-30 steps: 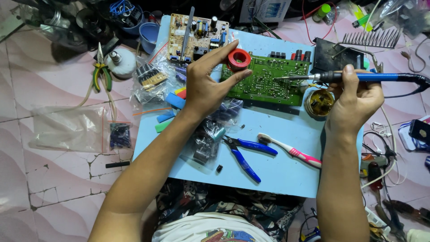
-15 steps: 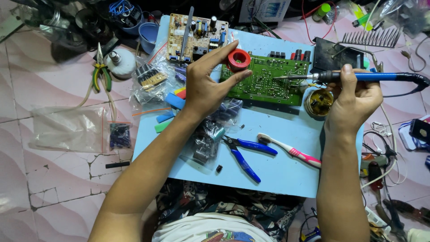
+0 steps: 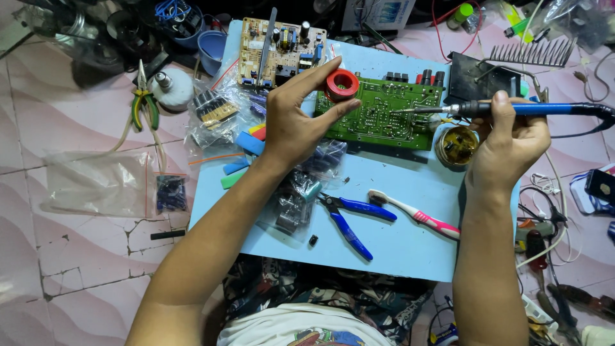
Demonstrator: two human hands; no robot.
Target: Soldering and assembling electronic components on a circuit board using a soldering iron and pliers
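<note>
Left hand [image 3: 296, 122] pinching with spread fingers; right hand [image 3: 509, 144] apparently fisted, both forearms extended.

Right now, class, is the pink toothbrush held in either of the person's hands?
No: the pink toothbrush lies on the blue board, while the right hand holds the soldering iron.

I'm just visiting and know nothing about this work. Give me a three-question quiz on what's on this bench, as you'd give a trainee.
1. True or false: the right hand holds a blue-handled soldering iron.
2. Which lies nearer the toothbrush: A) the blue-handled cutters, B) the green-handled pliers?
3. Fill in: the left hand holds a red ____ over the green circuit board.

Key
1. True; its tip points at the board.
2. A; they lie beside it on the blue board.
3. Spool, pinched between thumb and fingers.
</note>
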